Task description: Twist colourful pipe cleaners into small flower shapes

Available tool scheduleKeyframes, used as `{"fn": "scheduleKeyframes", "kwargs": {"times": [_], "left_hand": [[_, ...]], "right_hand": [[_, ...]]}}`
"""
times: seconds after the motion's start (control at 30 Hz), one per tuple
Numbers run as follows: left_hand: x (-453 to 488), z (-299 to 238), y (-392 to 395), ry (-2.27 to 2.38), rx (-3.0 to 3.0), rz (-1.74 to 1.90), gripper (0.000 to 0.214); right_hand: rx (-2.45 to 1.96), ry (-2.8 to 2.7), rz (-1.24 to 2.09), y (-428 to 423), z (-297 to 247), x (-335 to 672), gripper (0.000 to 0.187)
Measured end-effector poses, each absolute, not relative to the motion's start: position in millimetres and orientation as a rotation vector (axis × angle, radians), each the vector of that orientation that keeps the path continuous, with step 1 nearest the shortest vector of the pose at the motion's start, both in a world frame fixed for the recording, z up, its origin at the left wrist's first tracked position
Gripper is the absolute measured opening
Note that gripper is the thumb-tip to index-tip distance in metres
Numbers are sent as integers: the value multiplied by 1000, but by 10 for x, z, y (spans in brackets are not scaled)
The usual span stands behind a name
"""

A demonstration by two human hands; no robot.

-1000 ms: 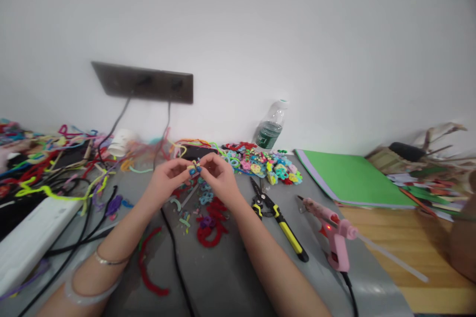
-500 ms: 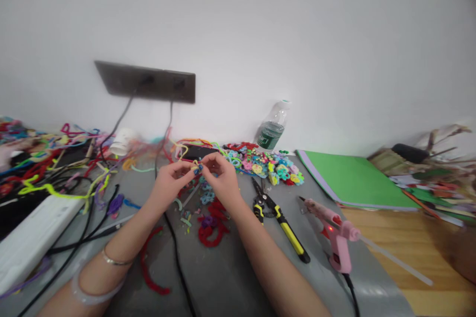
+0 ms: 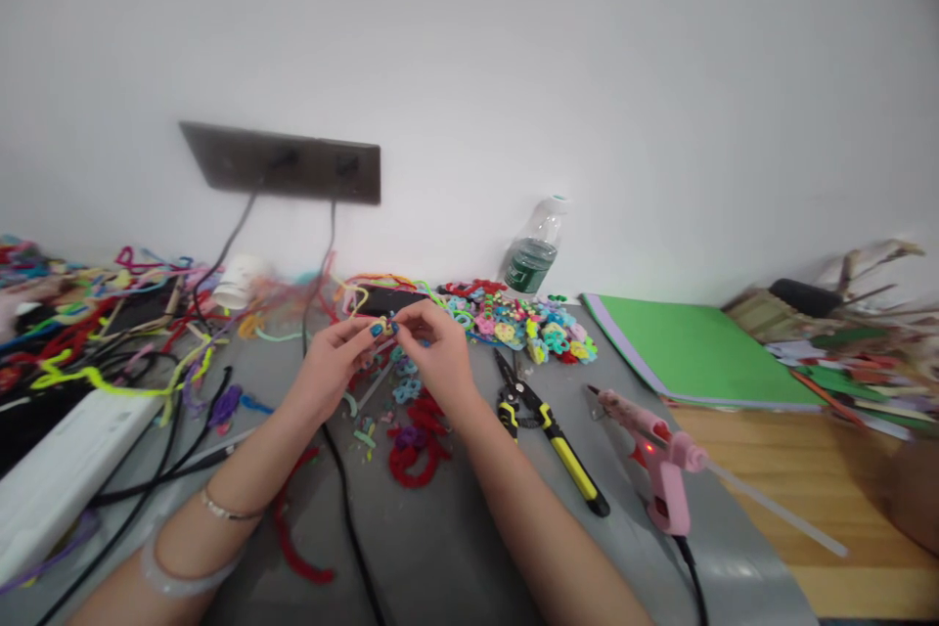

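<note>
My left hand (image 3: 330, 367) and my right hand (image 3: 438, 362) meet above the middle of the grey table, fingertips nearly touching. Both pinch a tiny yellowish piece of pipe cleaner (image 3: 386, 321), mostly hidden by the fingers; its exact shape is too small to make out. Blue shows at the fingertips, apparently nail polish. Below the hands lie light-blue pipe cleaner curls (image 3: 407, 389) and a red pipe cleaner coil (image 3: 415, 460) with a purple bit in it. Just beyond the fingers rests a dark flat object (image 3: 392, 299).
Yellow-black pliers (image 3: 561, 455) and a pink glue gun (image 3: 664, 460), its red light lit, lie to the right. Behind are a heap of pipe cleaner flowers (image 3: 517, 318), a bottle (image 3: 534, 249) and green sheets (image 3: 711, 347). Cables, a white power strip (image 3: 69, 479) and tangled pipe cleaners (image 3: 95, 377) fill the left.
The fingers have shifted slightly around the small yellowish piece, the left thumb turning so its blue nail shows more. The whole view has moved a little; the tools lie unchanged.
</note>
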State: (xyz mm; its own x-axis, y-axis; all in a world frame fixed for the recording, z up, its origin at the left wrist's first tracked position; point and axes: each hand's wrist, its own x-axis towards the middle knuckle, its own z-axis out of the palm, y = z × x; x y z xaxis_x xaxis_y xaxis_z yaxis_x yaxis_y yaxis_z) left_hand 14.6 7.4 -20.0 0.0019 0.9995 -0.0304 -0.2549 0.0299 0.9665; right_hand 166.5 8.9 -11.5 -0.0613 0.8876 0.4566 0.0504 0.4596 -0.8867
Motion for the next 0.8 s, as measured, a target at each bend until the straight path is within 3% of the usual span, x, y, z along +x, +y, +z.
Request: {"fn": "scheduleKeyframes", "kwargs": {"times": [0.27,0.8], "left_hand": [[181,-175,47,1050,870,1243,38],[167,-146,57,979,833,1173,44]], "right_hand": [[-851,-1463,874,107,-158,1643,8],[-856,-1037,1561,234,-269,1714,30]]}}
